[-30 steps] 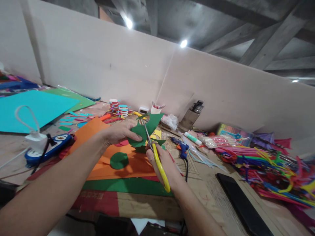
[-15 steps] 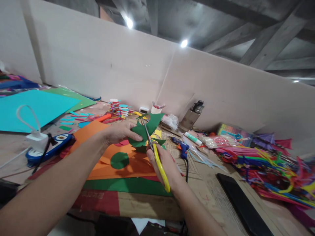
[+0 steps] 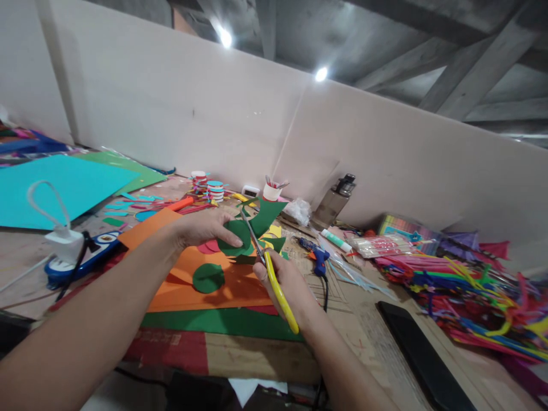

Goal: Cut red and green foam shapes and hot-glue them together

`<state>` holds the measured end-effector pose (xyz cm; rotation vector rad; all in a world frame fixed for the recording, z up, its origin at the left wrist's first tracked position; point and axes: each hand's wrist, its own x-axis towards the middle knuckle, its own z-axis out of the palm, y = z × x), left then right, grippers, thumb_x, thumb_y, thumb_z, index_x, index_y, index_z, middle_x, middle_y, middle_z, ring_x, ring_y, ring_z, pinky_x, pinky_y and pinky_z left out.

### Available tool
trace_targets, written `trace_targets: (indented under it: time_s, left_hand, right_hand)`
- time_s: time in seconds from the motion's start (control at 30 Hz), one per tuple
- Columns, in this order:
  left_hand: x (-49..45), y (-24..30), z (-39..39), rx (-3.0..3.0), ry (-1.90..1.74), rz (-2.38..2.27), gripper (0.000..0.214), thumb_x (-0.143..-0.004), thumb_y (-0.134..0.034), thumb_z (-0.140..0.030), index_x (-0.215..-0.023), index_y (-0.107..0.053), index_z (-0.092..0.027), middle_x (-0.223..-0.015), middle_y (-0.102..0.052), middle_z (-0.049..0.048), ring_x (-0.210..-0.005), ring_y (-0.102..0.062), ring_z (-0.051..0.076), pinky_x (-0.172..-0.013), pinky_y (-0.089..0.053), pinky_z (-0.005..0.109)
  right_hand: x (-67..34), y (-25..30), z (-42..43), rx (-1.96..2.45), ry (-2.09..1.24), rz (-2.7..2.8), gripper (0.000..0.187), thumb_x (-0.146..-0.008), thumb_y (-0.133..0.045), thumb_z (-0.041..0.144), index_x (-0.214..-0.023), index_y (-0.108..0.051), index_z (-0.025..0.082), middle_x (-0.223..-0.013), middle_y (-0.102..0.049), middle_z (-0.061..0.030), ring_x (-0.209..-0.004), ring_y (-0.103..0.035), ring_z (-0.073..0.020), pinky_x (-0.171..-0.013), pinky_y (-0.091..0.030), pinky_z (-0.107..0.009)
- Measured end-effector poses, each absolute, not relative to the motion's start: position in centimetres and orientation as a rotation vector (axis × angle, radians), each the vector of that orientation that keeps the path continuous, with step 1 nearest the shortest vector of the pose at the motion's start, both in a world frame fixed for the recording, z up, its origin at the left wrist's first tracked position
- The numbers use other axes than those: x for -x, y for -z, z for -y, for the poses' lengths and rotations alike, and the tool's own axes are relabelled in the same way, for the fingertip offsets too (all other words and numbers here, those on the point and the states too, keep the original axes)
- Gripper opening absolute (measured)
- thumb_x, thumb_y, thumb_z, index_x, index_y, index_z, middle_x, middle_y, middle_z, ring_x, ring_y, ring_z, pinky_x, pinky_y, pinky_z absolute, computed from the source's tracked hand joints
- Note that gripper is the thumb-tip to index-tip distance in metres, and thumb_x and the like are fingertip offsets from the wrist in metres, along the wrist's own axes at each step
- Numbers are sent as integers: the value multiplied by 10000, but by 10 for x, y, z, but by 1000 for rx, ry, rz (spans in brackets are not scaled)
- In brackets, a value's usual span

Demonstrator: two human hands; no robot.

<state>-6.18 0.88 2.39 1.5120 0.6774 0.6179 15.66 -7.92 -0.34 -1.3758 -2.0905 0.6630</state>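
Green paper (image 3: 252, 228): dark green, irregular cut-out with a rounded lobe and a pointed upper tip. It is held raised, pinched at its left edge by the left hand (image 3: 201, 227).

Scissors (image 3: 269, 271): yellow handles gripped in the right hand (image 3: 286, 285). The metal blades slant up and away across the paper's middle.

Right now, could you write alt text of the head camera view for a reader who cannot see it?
A person's left hand holds a green paper shape while the right hand cuts it with yellow-handled scissors, above an orange sheet bearing a green paper disc. A blue glue gun and a pile of colourful sticks lie to the right.
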Motion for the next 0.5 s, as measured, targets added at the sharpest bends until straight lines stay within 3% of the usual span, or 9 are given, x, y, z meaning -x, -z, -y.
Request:
trace_targets:
  time_s: [0.2,0.4,0.5]
  left_hand:
    - [62,-29,-6,-1587,-640,-709,261,-608,-786,-184,-866,-748,-178,-789,-726,28,-748,-646,161,-705,-498,248]
    - [65,-28,-8,-1616,-638,-643,295,-611,-774,-175,-904,-744,-181,-958,-718,40,-900,-644,189,-778,-484,254]
    - [64,-26,-9,-1563,-623,-672,244,-610,-782,-172,-851,-743,-166,-864,-716,37,-826,-647,181,-751,-481,255]
  right_hand:
    - [-157,4,78,1396,-653,2102,268,-883,-557,425,-774,-475,194,-651,-439,48,-605,-359,-98,-544,-261,-221]
    - [-157,4,75,1426,-629,2098,248,-862,-573,425,-785,-512,198,-627,-453,50,-584,-370,-97,-537,-276,-214]
    - [-157,4,74,1438,-656,2058,248,-849,-581,433,-784,-550,195,-636,-507,32,-578,-428,-107,-534,-313,-213]
